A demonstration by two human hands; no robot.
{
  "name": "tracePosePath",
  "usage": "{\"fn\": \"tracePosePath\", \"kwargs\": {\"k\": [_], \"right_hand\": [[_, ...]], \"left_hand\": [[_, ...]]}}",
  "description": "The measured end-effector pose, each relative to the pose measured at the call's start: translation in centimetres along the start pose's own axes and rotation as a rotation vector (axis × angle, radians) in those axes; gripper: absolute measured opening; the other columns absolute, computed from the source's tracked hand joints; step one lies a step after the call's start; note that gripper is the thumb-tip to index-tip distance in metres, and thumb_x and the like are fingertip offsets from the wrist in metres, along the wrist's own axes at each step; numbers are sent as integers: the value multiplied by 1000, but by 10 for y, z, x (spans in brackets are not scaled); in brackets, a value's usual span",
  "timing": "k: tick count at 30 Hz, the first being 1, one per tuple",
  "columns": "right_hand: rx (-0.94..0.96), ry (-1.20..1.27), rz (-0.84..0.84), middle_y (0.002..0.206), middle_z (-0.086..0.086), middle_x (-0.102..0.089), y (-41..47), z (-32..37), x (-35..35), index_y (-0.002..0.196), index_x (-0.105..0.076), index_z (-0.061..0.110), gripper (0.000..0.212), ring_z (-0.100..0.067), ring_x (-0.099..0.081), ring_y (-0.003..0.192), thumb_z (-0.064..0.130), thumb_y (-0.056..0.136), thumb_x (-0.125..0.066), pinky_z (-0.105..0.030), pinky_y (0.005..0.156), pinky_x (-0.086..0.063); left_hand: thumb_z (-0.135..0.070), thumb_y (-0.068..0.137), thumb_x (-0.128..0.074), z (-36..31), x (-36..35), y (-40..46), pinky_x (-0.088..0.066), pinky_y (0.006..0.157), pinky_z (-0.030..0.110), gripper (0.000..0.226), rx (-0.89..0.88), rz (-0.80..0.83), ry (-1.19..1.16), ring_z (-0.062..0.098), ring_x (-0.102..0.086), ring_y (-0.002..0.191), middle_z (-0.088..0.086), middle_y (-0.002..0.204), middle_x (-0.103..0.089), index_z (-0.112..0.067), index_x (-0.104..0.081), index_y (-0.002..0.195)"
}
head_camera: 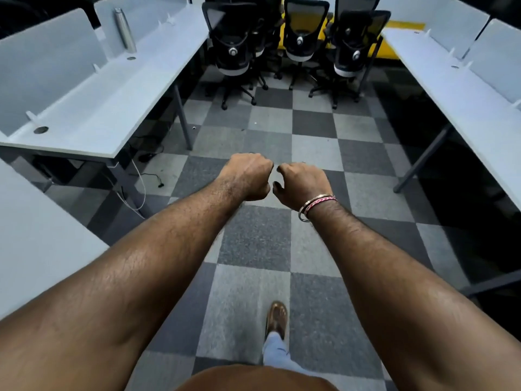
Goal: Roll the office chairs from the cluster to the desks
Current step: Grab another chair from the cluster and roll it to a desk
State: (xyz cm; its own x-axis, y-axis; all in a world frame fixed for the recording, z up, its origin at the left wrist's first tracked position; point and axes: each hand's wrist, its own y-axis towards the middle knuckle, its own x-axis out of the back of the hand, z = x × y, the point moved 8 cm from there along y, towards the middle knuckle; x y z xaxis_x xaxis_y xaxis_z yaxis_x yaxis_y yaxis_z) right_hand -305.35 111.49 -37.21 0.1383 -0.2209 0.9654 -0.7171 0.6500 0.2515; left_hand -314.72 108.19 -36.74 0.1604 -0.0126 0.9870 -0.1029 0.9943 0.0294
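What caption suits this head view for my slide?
Empty hands, left and right, head toward clustered office chairs between the desks.

Black office chairs clustered at the far end of the aisle, between two rows of white desks.

Three mesh-backed chairs [298,38] are seen upright on castors, backs turned to the camera, with more behind. The left desks [112,88] and right desks [462,88] are lined along the checkered aisle.
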Motion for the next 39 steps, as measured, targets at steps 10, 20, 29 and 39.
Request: {"fn": "tracePosePath", "kwargs": {"k": [10,20,29,39], "right_hand": [[102,15,33,97,0,-69,227,-84,-64,110,-65,24,31,-25,-66,91,46,91,-52,-34,67,-49],[108,36,82,101,2,-69,438,-128,-133,111,-64,23,33,-22,-66,94,47,92,-51,-35,69,-52],[79,10,112,106,3,-68,664,-141,-204,115,-64,23,36,-21,-65,96,47,93,-49,-34,70,-50],[55,48,113,106,1,-68,894,-167,-262,116,-64,24,35,-23,-65,97,46,92,-50,-38,75,-55]], "left_hand": [[-41,92,-61,83,-23,231,-61,81,48,34,107,54,-14,22,-69,102,-3,114,-70,-27,-66,122],[-44,90,-62,190,-60,422,-62,80,48,35,167,100,-40,23,-70,100,-3,112,-71,-28,-68,121],[-44,93,-60,331,-98,610,-61,79,45,34,129,132,-47,23,-69,95,-3,106,-70,-25,-67,120],[-40,96,-57,459,-117,804,-49,65,35,30,104,128,24,23,-69,93,-1,105,-70,-22,-67,119]]}}
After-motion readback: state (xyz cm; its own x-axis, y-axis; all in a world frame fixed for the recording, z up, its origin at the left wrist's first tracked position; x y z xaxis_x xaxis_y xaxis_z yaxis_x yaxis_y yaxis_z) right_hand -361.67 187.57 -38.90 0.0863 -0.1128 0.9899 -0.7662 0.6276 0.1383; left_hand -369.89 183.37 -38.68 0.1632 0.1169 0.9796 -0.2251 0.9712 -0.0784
